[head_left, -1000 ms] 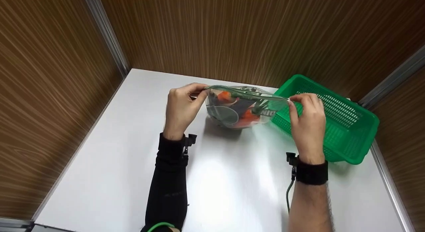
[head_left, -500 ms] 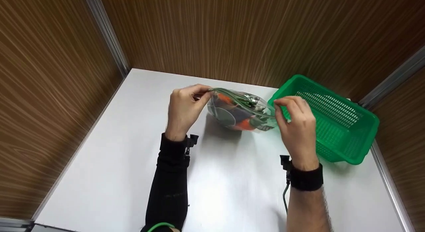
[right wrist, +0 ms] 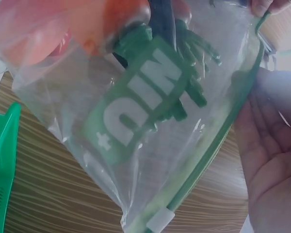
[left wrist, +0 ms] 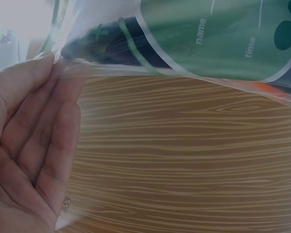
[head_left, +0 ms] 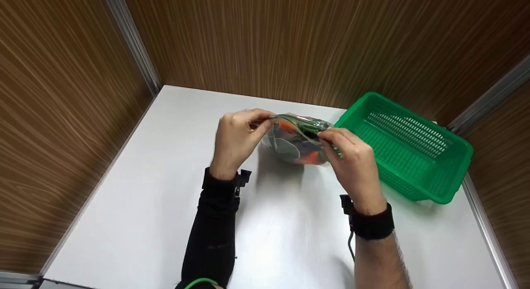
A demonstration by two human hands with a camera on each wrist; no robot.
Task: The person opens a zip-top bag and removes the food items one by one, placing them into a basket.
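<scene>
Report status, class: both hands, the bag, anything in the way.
Left hand and right hand pinch the zip bag top edge. Bag held above the table. Green basket beside it, empty.

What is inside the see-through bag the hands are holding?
Inside the clear zip bag are orange, dark and green pieces. What they are cannot be told: the bag's green label and both hands cover parts.

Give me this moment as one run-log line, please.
left hand: pinches zip bag top | right hand: pinches same seal | bag: raised above table | green basket: right, untouched
</scene>
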